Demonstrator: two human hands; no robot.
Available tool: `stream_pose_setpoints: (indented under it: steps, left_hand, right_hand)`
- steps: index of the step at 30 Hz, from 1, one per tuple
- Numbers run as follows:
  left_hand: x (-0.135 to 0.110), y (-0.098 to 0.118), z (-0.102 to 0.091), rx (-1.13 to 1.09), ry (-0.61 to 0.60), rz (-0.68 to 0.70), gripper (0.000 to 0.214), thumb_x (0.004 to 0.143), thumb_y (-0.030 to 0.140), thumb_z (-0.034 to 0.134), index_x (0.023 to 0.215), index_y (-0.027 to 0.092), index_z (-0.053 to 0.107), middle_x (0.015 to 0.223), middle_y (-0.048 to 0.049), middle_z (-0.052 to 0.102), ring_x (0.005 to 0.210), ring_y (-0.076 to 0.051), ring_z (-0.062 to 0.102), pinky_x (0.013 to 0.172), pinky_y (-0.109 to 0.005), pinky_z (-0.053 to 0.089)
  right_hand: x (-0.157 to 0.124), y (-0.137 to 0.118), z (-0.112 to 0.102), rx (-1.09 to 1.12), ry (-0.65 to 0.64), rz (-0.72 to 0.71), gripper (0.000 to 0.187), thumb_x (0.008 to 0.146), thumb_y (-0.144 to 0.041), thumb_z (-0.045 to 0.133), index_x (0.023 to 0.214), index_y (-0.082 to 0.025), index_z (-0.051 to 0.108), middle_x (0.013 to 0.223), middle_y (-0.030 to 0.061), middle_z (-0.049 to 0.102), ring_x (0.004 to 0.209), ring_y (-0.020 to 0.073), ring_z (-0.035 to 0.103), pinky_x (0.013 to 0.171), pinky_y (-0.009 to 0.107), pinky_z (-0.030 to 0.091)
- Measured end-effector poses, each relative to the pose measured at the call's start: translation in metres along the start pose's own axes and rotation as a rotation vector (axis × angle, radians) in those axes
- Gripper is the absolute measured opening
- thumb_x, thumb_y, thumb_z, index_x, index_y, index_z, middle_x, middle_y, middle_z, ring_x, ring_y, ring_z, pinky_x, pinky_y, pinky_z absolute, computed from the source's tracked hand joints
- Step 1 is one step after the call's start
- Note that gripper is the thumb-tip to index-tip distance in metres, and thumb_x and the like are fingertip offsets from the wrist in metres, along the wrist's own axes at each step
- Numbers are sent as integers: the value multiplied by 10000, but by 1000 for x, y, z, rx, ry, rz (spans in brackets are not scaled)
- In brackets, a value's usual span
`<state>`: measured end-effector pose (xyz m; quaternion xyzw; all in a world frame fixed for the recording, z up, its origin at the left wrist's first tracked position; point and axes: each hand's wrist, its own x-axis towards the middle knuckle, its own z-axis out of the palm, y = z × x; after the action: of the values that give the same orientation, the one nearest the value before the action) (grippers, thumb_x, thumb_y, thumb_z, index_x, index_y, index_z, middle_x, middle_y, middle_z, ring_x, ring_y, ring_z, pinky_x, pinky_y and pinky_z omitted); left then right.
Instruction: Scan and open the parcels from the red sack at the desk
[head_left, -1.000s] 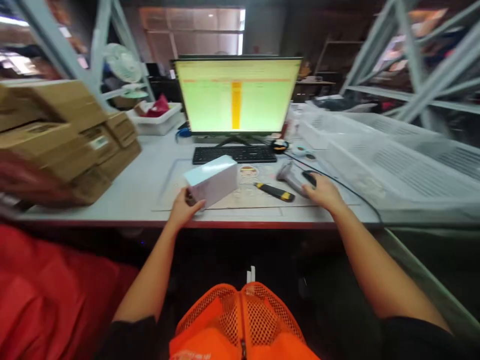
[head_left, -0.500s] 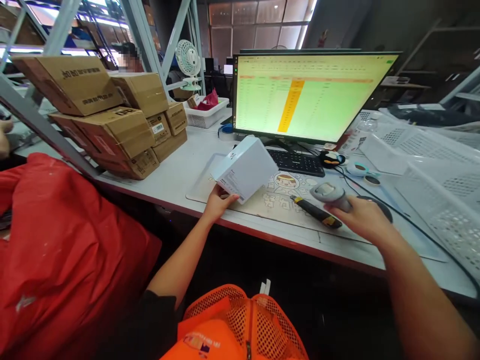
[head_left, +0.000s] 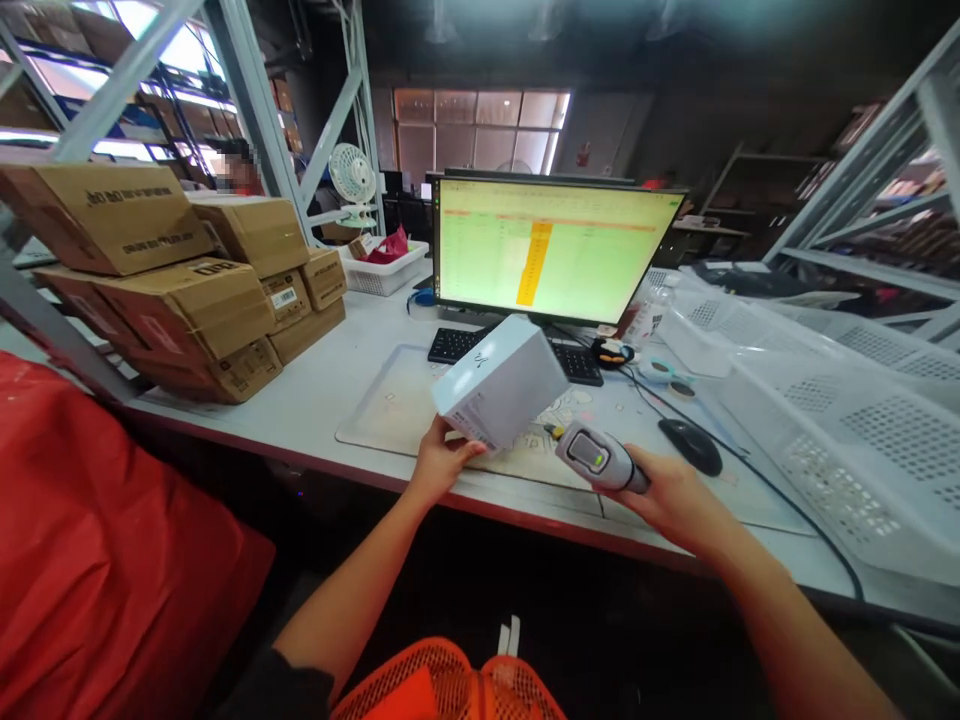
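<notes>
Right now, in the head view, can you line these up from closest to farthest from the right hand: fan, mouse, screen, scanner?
From the right hand:
1. Scanner, held in it
2. Mouse, just beyond it
3. Screen, farther back, in the middle
4. Fan, way back on the left

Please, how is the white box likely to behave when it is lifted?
The white box is probably stiff, as its edges look straight. It seems fairly light, since the left hand alone holds it tilted. Its smooth, shiny surface might be slippery.
</notes>
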<state>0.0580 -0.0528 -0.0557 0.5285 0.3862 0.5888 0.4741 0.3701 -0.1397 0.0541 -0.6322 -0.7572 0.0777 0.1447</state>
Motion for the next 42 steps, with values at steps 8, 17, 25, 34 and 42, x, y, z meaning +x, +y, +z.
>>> stream_pose_setpoints:
  steps: [8, 17, 25, 34, 42]
  left_hand:
    - [12, 9, -74, 237, 161, -14, 612, 685, 490, 856, 1152, 182, 607, 1160, -125, 730, 968, -283, 761, 873, -434, 629]
    - [14, 10, -93, 593, 89, 26, 588, 737, 505, 758, 1211, 191, 610, 1114, -95, 732, 756, -209, 682, 720, -361, 565]
    - [13, 10, -94, 648, 55, 28, 567, 783, 488, 732, 1252, 204, 587, 1146, -100, 720, 792, -214, 678, 739, -360, 560]
    - [14, 7, -89, 708, 83, 39, 678, 751, 478, 799, 1328, 202, 575, 1161, -119, 685, 921, -263, 687, 831, -425, 585]
    - [14, 1, -91, 729, 97, 168, 786, 735, 489, 838, 1411, 209, 550, 1207, -140, 655, 1153, -339, 632, 994, -515, 539]
  right_hand:
    - [64, 75, 17, -327, 31, 559, 512, 993, -456, 482, 1305, -76, 623, 1188, 246, 722, 1112, 377, 698, 850, 419, 526]
    - [111, 50, 7, -290, 234, 500, 536, 1021, -376, 408, 1417, -50, 567, 1266, 259, 683, 1233, 394, 626, 988, 481, 501]
    - [211, 22, 59, -89, -74, 287, 622, 936, -240, 601, 1536, -119, 489, 1253, 178, 722, 1156, 279, 670, 1009, 340, 484]
    - [227, 23, 47, -19, -60, 309, 510, 939, -251, 596, 1426, -99, 604, 1316, 234, 668, 1261, 341, 604, 1062, 435, 470]
    - [178, -60, 28, 210, -133, -291, 925, 835, -513, 792, 1613, -306, 337, 1569, 127, 476, 1308, 285, 581, 1041, 408, 526]
